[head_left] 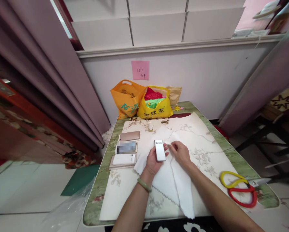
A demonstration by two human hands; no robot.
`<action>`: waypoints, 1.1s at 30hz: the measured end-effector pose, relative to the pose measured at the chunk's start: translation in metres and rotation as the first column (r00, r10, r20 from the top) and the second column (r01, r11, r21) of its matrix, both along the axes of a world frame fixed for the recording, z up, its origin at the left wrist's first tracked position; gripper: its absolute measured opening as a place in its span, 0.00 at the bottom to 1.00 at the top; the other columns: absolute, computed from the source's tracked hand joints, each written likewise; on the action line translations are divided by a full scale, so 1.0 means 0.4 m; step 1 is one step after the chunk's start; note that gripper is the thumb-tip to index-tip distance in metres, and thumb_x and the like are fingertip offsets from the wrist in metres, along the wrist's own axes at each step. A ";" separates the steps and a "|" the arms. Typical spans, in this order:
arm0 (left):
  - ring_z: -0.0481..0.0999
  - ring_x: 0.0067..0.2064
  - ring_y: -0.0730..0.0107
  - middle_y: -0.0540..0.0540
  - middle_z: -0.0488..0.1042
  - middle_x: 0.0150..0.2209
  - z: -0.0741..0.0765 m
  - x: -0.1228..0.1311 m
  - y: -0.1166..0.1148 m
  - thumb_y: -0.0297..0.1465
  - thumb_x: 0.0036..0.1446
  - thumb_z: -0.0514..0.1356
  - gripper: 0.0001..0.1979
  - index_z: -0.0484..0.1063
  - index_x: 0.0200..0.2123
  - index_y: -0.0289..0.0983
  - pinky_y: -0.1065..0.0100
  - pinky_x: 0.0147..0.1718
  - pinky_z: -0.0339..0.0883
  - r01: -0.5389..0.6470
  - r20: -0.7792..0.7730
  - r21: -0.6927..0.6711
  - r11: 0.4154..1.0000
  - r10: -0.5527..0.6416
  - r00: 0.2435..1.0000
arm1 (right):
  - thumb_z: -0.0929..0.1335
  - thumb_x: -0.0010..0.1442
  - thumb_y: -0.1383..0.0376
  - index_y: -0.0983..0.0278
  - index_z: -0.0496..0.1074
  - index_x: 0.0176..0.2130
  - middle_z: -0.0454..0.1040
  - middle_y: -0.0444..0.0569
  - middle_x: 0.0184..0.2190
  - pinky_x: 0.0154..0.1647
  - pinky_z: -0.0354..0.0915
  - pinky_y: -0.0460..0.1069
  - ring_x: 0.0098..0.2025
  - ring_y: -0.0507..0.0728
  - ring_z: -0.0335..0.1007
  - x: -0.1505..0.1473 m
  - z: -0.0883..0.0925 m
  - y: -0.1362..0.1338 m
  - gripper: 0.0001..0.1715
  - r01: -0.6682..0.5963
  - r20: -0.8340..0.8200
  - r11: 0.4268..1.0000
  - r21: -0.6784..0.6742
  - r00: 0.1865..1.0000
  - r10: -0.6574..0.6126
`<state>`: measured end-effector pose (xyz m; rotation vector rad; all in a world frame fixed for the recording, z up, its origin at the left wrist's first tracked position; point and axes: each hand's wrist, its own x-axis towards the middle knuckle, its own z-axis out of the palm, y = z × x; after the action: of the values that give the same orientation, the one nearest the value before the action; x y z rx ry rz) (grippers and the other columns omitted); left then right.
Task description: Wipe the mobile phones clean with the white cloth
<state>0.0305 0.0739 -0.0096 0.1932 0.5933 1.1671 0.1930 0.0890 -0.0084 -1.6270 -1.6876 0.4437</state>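
Note:
My left hand, with a green bangle at its wrist, holds a small silver phone back side up, its fingers wrapped under it. Just right of the phone, my right hand pinches the edge of a white cloth. The cloth lies folded and spread beneath both hands, reaching toward the table's front edge. Left of the cloth lie a rose-gold phone, a phone with a blurred screen and a white phone resting on another larger one.
Large scissors with yellow and red handles lie at the right. An orange bag, a stuffed yellow bag and a brown paper bag stand at the back. Beneath everything is a floral sheet on a green table.

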 end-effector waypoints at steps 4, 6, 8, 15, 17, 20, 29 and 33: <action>0.76 0.50 0.54 0.37 0.77 0.47 -0.003 0.007 0.004 0.34 0.59 0.57 0.17 0.73 0.48 0.32 0.54 0.49 0.69 0.010 0.023 0.011 1.000 -0.010 1.000 | 0.64 0.62 0.51 0.61 0.71 0.35 0.74 0.44 0.29 0.29 0.63 0.47 0.25 0.51 0.65 -0.014 0.009 -0.037 0.17 0.109 -0.201 0.989 0.101 0.976 -0.087; 0.77 0.48 0.57 0.39 0.79 0.43 0.000 0.011 0.005 0.33 0.58 0.57 0.15 0.74 0.45 0.32 0.57 0.50 0.68 0.009 0.042 0.024 1.000 -0.010 0.999 | 0.64 0.62 0.52 0.61 0.72 0.37 0.74 0.45 0.29 0.29 0.63 0.47 0.25 0.51 0.65 -0.023 0.009 -0.067 0.16 -0.021 -0.160 0.987 0.158 0.986 0.047; 0.77 0.48 0.58 0.40 0.80 0.40 0.004 0.015 0.006 0.32 0.58 0.57 0.14 0.75 0.44 0.31 0.60 0.51 0.67 0.030 0.052 0.039 0.999 -0.032 0.998 | 0.65 0.62 0.53 0.60 0.74 0.40 0.75 0.46 0.32 0.30 0.64 0.46 0.25 0.51 0.66 -0.029 0.007 -0.094 0.15 -0.211 -0.046 0.956 0.204 0.973 0.225; 0.76 0.48 0.60 0.40 0.80 0.41 -0.003 0.014 0.009 0.31 0.57 0.56 0.14 0.75 0.43 0.31 0.62 0.51 0.66 0.029 0.045 0.063 0.998 -0.031 0.998 | 0.63 0.66 0.60 0.58 0.74 0.49 0.76 0.50 0.45 0.47 0.66 0.52 0.46 0.57 0.71 -0.016 0.017 -0.118 0.16 -0.357 0.171 0.851 0.385 0.934 0.314; 0.77 0.47 0.61 0.40 0.79 0.40 -0.010 0.014 0.011 0.31 0.58 0.56 0.13 0.75 0.42 0.31 0.63 0.51 0.67 0.024 0.047 0.054 0.998 -0.026 0.999 | 0.63 0.66 0.60 0.57 0.71 0.54 0.74 0.50 0.51 0.55 0.62 0.57 0.53 0.59 0.68 -0.014 0.020 -0.115 0.19 -0.434 0.296 0.817 0.380 0.894 0.337; 0.78 0.45 0.63 0.40 0.79 0.40 -0.015 0.014 0.011 0.30 0.58 0.56 0.12 0.75 0.41 0.31 0.64 0.50 0.68 0.030 0.050 0.036 0.999 -0.032 0.998 | 0.62 0.67 0.60 0.58 0.63 0.61 0.69 0.49 0.58 0.62 0.54 0.62 0.60 0.61 0.61 -0.017 0.016 -0.119 0.25 -0.516 0.445 0.793 0.323 0.823 0.353; 0.78 0.43 0.62 0.42 0.80 0.36 -0.002 0.012 0.000 0.31 0.58 0.57 0.12 0.76 0.40 0.32 0.64 0.49 0.69 0.022 -0.023 -0.001 1.000 -0.022 1.000 | 0.60 0.67 0.54 0.54 0.55 0.66 0.63 0.45 0.63 0.67 0.40 0.65 0.66 0.62 0.51 -0.030 0.008 -0.137 0.30 -0.523 0.555 0.836 0.168 0.751 0.358; 0.77 0.46 0.63 0.43 0.80 0.41 -0.006 0.010 -0.003 0.30 0.57 0.57 0.12 0.75 0.42 0.33 0.65 0.49 0.69 0.013 -0.040 0.009 1.000 -0.012 0.999 | 0.59 0.67 0.51 0.53 0.50 0.67 0.59 0.44 0.64 0.67 0.36 0.66 0.68 0.63 0.46 -0.050 0.020 -0.088 0.32 -0.372 0.572 0.919 0.133 0.786 0.235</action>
<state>0.0347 0.0729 -0.0119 0.2279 0.6215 1.1561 0.1729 0.0536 -0.0003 -1.3713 -2.3520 -0.1048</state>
